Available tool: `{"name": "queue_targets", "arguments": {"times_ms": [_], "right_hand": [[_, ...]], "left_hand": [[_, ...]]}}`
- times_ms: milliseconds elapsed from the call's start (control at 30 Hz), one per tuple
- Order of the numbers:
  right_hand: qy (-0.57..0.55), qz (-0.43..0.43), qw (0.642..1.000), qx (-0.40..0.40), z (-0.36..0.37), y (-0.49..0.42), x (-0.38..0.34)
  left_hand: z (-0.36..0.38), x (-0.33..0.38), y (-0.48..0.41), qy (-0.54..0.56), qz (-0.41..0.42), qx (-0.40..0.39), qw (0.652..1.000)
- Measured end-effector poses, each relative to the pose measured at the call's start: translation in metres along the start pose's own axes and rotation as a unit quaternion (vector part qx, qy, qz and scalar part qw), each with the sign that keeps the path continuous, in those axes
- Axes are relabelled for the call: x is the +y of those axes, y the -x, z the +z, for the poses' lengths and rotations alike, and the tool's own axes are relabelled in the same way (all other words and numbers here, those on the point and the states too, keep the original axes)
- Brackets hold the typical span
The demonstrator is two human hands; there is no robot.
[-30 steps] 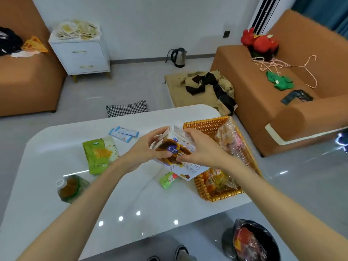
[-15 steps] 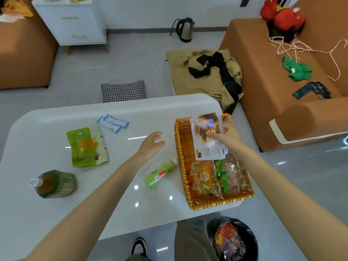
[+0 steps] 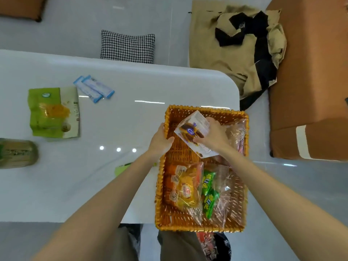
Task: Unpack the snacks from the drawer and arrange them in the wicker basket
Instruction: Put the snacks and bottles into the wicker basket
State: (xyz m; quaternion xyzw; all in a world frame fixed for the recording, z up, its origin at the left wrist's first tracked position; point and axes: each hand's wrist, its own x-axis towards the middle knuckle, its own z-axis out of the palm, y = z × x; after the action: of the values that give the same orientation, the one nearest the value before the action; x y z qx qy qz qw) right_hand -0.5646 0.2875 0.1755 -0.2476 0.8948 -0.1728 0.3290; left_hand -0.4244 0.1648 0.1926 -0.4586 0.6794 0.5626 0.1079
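Observation:
The orange wicker basket [image 3: 188,226] sits at the table's right front corner. Inside its far half, my right hand [image 3: 214,134] grips a white snack box [image 3: 192,129] printed with chocolate biscuits, tilted on its edge. My left hand [image 3: 160,141] is over the basket's left rim, its fingers curled over the rim and reaching inside beside the box. The near half holds an orange-yellow snack bag [image 3: 185,189], green candy packets [image 3: 209,191] and clear wrapped snacks [image 3: 235,136].
On the white table [image 3: 120,119] lie a green snack pouch [image 3: 53,113], two blue-white sachets [image 3: 94,88], a bottle [image 3: 17,153] at the left edge and a green tube [image 3: 122,167] half hidden under my left forearm. A black bag [image 3: 214,245] of snacks is on the floor below the basket.
My right hand has lowered the box into the basket's far half and tipped it on edge. My left hand has moved right from the table to the basket's left rim.

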Motion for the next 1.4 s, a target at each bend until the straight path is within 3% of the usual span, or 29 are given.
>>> {"name": "queue_targets", "arguments": {"times_ms": [167,367,467,567,667,1133,1400], "right_hand": [[0.209,-0.194,0.957,0.050,0.032,-0.035,0.008],[0.275,-0.201,0.938,0.069,0.063,-0.058,0.016],[0.261,-0.190,0.940,0.107,0.072,-0.054,0.025],[0.261,-0.232,0.930,0.112,0.072,-0.058,0.028],[0.283,-0.252,0.920,0.096,0.070,-0.062,0.028],[0.281,-0.205,0.938,-0.002,0.052,-0.048,0.030],[0.120,-0.234,0.964,0.031,0.024,-0.013,-0.026]], "left_hand": [[0.008,-0.014,-0.027,-0.023,0.013,0.025,0.999],[0.015,-0.034,-0.048,-0.030,0.022,0.033,0.999],[0.015,-0.039,-0.053,-0.028,0.029,0.022,0.999],[0.014,-0.040,-0.056,-0.032,0.038,0.028,0.998],[0.016,-0.042,-0.056,-0.026,0.033,0.036,0.998],[0.014,-0.041,-0.041,-0.012,-0.013,0.024,1.000],[-0.036,-0.053,-0.012,0.034,-0.023,0.083,0.996]]}}
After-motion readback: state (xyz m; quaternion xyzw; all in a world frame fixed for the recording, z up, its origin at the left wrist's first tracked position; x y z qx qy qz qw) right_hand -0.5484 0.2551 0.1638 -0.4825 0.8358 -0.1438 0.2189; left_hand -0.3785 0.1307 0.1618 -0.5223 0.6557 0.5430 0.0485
